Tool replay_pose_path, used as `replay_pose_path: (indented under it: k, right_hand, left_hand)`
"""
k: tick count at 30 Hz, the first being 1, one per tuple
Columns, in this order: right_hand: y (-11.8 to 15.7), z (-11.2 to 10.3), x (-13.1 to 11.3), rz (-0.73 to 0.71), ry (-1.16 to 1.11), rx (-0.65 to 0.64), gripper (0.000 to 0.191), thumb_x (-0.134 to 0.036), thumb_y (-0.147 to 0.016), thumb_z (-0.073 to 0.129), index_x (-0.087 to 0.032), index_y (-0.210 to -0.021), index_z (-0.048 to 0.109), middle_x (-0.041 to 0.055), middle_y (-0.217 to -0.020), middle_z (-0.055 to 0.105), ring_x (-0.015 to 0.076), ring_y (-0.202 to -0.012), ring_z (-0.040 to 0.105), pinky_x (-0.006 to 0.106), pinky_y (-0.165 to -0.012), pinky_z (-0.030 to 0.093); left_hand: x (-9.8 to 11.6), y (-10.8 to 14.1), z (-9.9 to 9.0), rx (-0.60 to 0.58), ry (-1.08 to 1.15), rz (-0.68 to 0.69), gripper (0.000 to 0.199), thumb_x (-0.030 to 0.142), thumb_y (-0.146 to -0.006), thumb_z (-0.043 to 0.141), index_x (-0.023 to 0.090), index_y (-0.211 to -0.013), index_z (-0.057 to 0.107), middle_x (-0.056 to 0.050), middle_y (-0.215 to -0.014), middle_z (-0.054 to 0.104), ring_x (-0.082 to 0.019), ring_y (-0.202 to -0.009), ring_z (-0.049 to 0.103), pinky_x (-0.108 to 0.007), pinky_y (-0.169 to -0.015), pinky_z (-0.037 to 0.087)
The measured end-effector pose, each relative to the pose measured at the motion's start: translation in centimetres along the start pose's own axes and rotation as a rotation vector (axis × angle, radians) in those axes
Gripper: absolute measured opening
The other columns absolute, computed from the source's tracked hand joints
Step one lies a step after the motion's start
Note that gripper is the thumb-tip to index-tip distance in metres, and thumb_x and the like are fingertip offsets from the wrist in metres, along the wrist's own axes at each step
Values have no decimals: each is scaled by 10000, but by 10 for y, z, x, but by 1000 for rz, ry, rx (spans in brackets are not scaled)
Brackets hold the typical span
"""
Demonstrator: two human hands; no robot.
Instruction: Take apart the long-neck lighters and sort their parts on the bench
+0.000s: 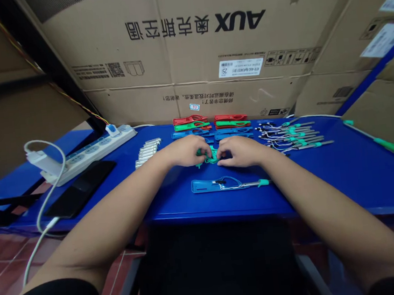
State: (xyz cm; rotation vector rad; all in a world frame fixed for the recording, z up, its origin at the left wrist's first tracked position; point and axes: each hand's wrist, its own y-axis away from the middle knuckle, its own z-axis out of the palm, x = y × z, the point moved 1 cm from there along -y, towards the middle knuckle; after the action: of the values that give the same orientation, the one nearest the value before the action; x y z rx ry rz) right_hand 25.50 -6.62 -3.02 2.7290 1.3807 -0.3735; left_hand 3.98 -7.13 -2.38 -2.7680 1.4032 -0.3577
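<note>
Small green plastic pieces (211, 156) lie in a loose pile on the blue table (174, 201). My left hand (191, 151) reaches the pile from the left, its fingers curled on the green pieces; what they grip is too small to tell. From the right, my right hand (238, 151) touches the same pile with bent fingers, thumb and forefinger apart. Nearer to me lies a blue flat casing (204, 186) with white and black wires on it and a metal rod ending in a green tip (263, 182). Red, green and blue casings (231, 124) are stacked behind my hands.
Silver metal parts (147, 152) stand in a row at left. Several wired rods with green parts (301, 136) lie at right. A black phone (81, 188) and a white power strip (92, 151) occupy the left side. Cardboard (188, 68) walls the back.
</note>
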Motion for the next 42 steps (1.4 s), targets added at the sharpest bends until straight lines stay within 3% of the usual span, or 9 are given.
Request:
replay_pose_path:
  k: [5,9,12,16,19,22,31,39,42]
  right_hand:
    - [14,-14,-11,-30,19,6,118,-250,-852,634,-177,-831,724,45,-881,665,157,-771,587,273,-687,389]
    - [46,-25,-27,-87,-27,-11,132,-240,-877,581,-183,-848,695,39,-884,660,154,-768,582,276,-685,383]
    - [63,-19,-36,-101,-45,-99,119,-186,-865,560,-189,-839,676,29,-867,645,149,-749,569,275,-662,368]
    - [68,-10,-39,-63,-4,-142,121,-173,-854,566,-196,-800,671,24,-849,634,153,-737,555,280,-633,344]
    - [67,-8,-39,-77,-10,-150,128,-181,-861,567,-200,-793,673,25,-845,632,155,-741,554,283,-625,337]
    - [67,-8,-39,-99,-6,-142,132,-193,-866,568,-201,-805,685,28,-851,631,158,-751,561,286,-630,337]
    - [57,-8,-57,-76,85,-222,147,-143,-823,591,-173,-697,658,45,-801,621,152,-698,546,281,-596,330]
    - [41,-15,-66,-145,251,-356,141,-172,-821,623,-177,-697,689,60,-782,661,160,-638,548,303,-561,345]
    - [47,-16,-62,-178,216,-301,189,-182,-888,588,-180,-730,692,56,-806,653,169,-691,571,302,-605,383]
  left_hand:
    - [9,5,-14,35,-39,-51,233,124,-783,624,173,-966,760,-45,-918,725,-174,-840,651,-275,-786,486]
    - [48,24,-22,162,-7,-153,192,247,-886,620,173,-1017,739,-60,-986,724,-205,-921,661,-334,-859,501]
    - [86,43,-8,116,66,-204,320,385,-897,661,207,-1159,703,-68,-1100,704,-246,-1030,649,-388,-922,515]
    - [114,60,28,253,122,-287,361,375,-921,654,231,-1251,655,-71,-1214,680,-261,-1115,615,-449,-1006,489]
    - [116,64,50,328,210,-300,214,282,-950,614,237,-1143,696,-57,-1137,687,-227,-1040,615,-422,-945,514]
    - [113,64,59,380,223,-281,170,221,-959,583,228,-1048,728,-61,-1085,673,-213,-985,601,-403,-883,526]
    - [114,64,59,385,184,-256,199,194,-958,570,218,-998,764,-69,-1058,677,-208,-929,589,-375,-822,518]
    - [111,65,60,388,145,-222,216,206,-961,568,234,-1011,776,-64,-1068,708,-211,-904,613,-388,-796,527]
    - [112,65,60,396,87,-225,211,217,-962,571,243,-1016,773,-60,-1032,729,-217,-888,635,-401,-780,529]
